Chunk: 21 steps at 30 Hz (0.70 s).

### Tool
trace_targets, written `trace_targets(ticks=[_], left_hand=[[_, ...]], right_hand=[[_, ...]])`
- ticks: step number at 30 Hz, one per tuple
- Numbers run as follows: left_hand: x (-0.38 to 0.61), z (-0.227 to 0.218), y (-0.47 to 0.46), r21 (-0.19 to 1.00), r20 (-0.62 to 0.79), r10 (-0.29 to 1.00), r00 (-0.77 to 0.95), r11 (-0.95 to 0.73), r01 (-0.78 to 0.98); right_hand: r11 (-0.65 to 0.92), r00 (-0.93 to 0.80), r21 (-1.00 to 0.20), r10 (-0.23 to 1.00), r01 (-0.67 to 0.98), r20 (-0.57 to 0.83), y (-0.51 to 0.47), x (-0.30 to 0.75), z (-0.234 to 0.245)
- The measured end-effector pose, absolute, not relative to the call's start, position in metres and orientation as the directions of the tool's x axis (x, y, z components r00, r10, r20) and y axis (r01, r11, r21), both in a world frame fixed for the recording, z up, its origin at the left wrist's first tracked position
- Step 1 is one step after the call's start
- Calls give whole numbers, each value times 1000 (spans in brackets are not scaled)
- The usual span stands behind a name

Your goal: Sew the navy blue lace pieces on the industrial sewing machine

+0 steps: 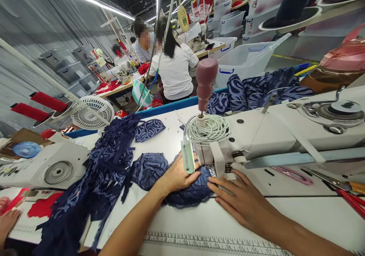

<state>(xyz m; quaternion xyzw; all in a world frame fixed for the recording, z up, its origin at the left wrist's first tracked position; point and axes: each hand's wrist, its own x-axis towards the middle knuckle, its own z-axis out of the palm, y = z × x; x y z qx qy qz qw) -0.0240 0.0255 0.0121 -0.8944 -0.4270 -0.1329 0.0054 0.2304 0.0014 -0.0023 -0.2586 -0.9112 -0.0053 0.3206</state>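
A navy lace piece (191,192) lies under the head of a white sewing machine (273,134). My left hand (176,176) presses flat on the lace just left of the needle area. At the right edge of the lace, below the presser foot, rests my right hand (242,201) with its fingers spread on the fabric and the table. Neither hand grips anything. The needle itself is hidden behind the machine head and a pale green guard (187,156).
A heap of navy lace pieces (99,180) lies at the left. A mauve thread spool (205,82) stands on the machine. Pink clips (292,174) and red-handled scissors (349,199) lie at the right. A small white fan (92,113) and people sewing are beyond the table.
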Motion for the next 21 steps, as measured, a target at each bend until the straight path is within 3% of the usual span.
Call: trace_targets(ticks=[3,11,13,17,21], left_hand=[[-27,10,25,135,245,724,645,-684,716],[-45,4,-44,233,204,854,479,-517,823],[-47,6,-61,246,223,854,470,-516,820],[-50,18,-66,409,358,876,322,-457,789],[-72,36,-60,650,336,942,8,-239,721]], right_hand=[[873,-653,-180,462,453,600,2,231,-3],[928,-661,-160,353,336,662,3,240,-12],[923,-646,-197,374,331,665,2,233,-10],[818,-699,-269,575,508,426,6,186,-2],[766,-704,-173,639,620,309,11,118,7]])
